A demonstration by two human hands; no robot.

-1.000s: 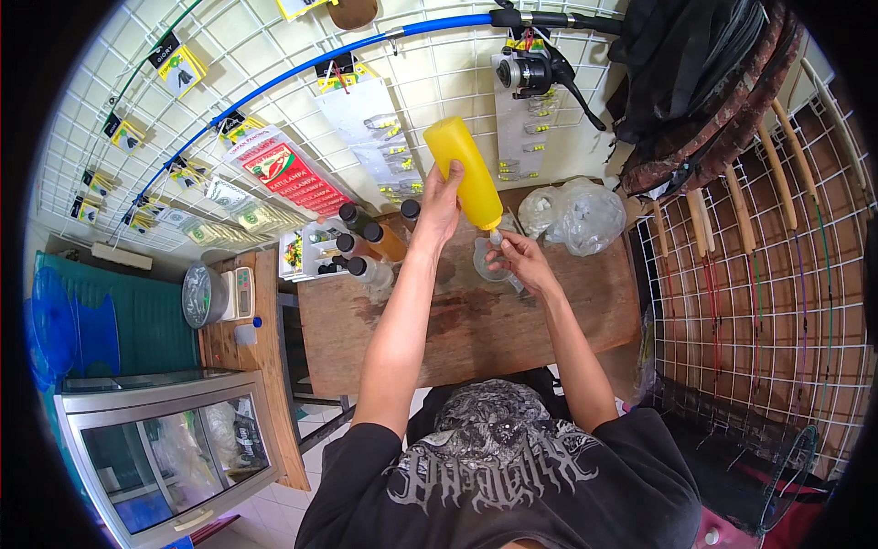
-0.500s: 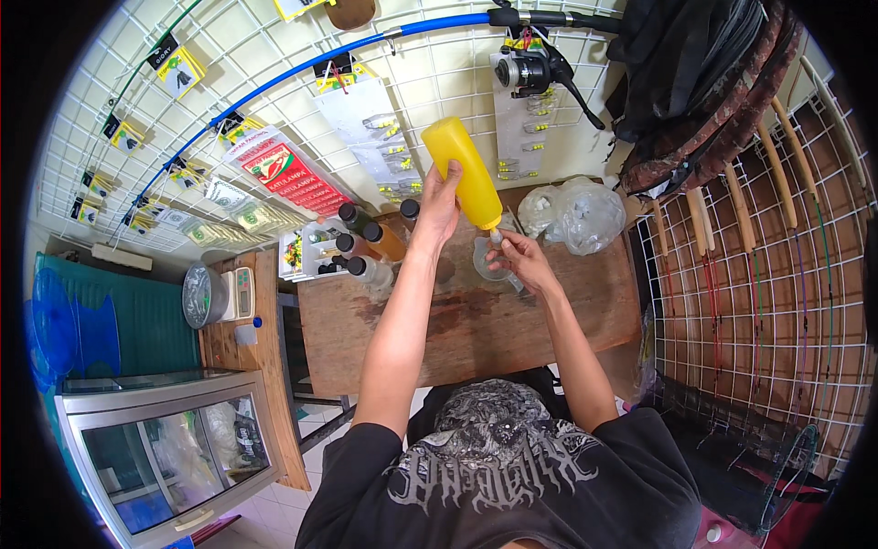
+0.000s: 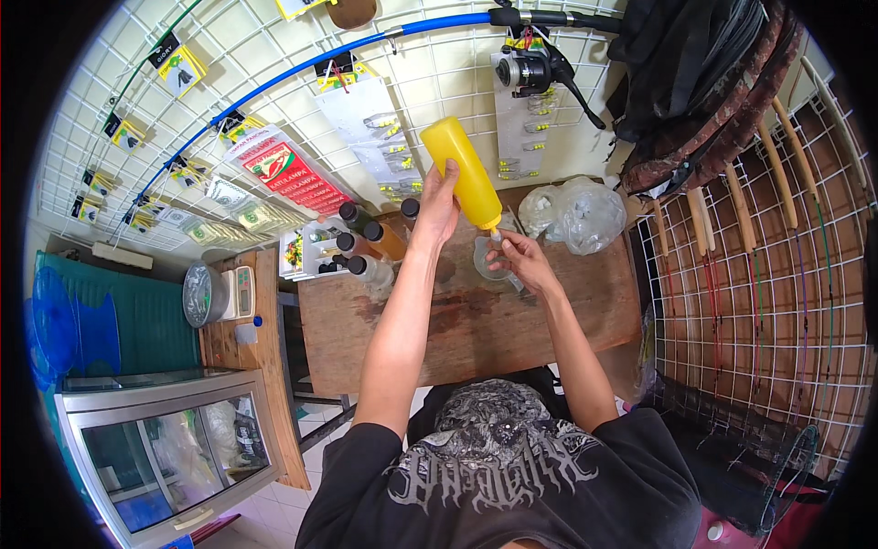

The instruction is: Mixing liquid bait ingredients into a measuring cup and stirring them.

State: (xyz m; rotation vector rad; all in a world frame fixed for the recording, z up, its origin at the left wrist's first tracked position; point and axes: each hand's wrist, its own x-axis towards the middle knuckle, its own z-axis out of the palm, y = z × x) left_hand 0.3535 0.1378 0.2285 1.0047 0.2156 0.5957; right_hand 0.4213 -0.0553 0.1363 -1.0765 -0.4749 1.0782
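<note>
My left hand (image 3: 439,209) is wrapped round a yellow squeeze bottle (image 3: 465,178), tilted with its nozzle pointing down. The fingers of my right hand (image 3: 525,260) are pinched together right at the nozzle tip, on a small whitish piece too small to name. Below them on the wooden table (image 3: 439,334) sits a round, clear, shallow container (image 3: 483,263), partly hidden by my right fingers. Left of my left forearm stand several bottles with dark caps, among them one with amber liquid (image 3: 388,242) and a clear one (image 3: 370,273).
Clear plastic bags (image 3: 585,218) lie at the table's back right. A white tray (image 3: 315,249) sits behind the bottles. On the left are a scale (image 3: 240,291) and a glass-topped freezer (image 3: 174,457). A blue fishing rod (image 3: 338,52) and packets hang on the wall grid.
Almost nothing differs. The yellow bottle has shifted very slightly, and both hands keep their hold at the same place.
</note>
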